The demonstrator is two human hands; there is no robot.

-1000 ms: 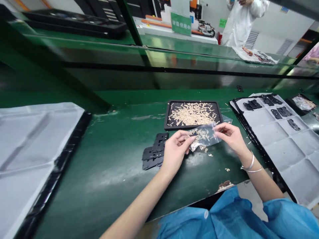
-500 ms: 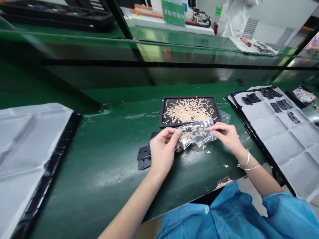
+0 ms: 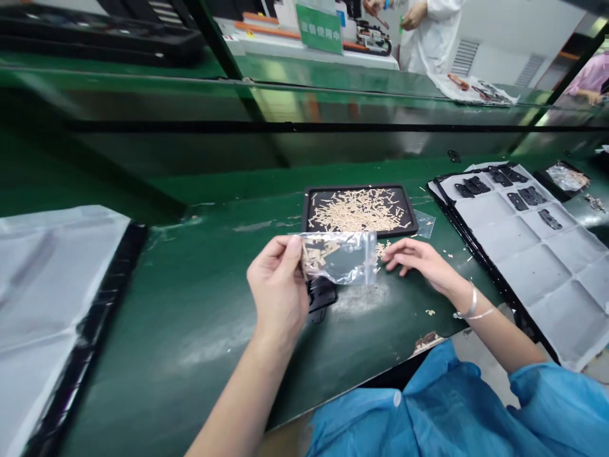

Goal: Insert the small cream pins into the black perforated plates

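Note:
My left hand (image 3: pixel 280 285) pinches one end of a clear zip bag (image 3: pixel 345 260) that has small beige pieces gathered near my fingers. To the right of the bag, my right hand (image 3: pixel 421 261) is off it, with its fingers loosely apart and nothing in them. Some loose beige pieces (image 3: pixel 382 249) lie on the table between the bag and my right fingertips. Behind the bag sits a black tray (image 3: pixel 311 197) strewn with many beige strips (image 3: pixel 359 209). Black flat parts (image 3: pixel 322 295) lie beneath the bag, partly covered by it and my left hand.
At right, a white-lined divided tray (image 3: pixel 547 266) bears several black parts (image 3: pixel 527 198). Another white-lined tray (image 3: pixel 52 292) stands at left. A small clear bag (image 3: pixel 425 223) lies beside the black tray. Beyond the green shelf, a person in white (image 3: pixel 432 38) works.
My right hand has let go of the bag. My left hand has moved left, carrying the bag, and loose beige pieces now show near my right fingers. A person has come into view behind the shelf.

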